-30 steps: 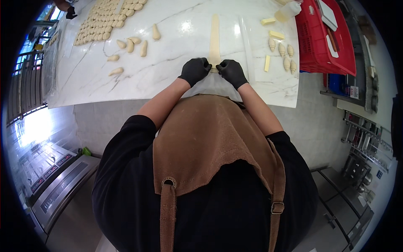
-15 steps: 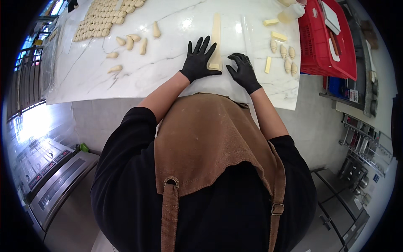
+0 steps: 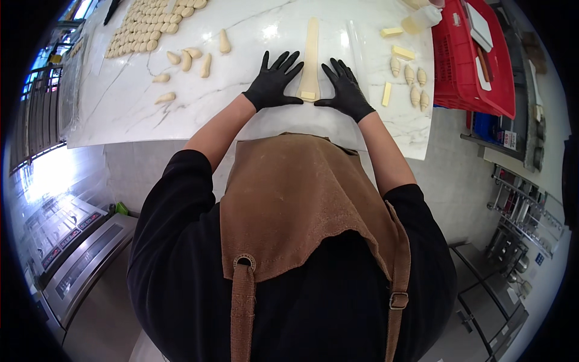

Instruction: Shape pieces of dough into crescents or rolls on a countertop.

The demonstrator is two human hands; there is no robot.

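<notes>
A long flat strip of dough [image 3: 310, 57] lies on the marble table, narrow at the far end and wider at the near end. Across its near end sits a short stick of butter [image 3: 308, 96]. My left hand [image 3: 274, 82], in a black glove, rests on the left of the strip with fingers spread and thumb pointing at the butter. On the other side, my right hand [image 3: 344, 90], gloved alike, has its fingers spread and its thumb near the strip's right edge. Neither hand holds anything.
Rolled dough pieces [image 3: 416, 95] and butter sticks [image 3: 386, 94] lie to the right, near a red crate [image 3: 446, 72] and a plastic bottle [image 3: 422, 21]. Tapered dough pieces [image 3: 206, 65] are scattered left, before massed dough pieces [image 3: 145, 33]. The table's near edge [image 3: 163, 143] runs before me.
My left hand has moved left, off the strip's edge. My right hand has opened from a curled shape and now lies spread beside the dough.
</notes>
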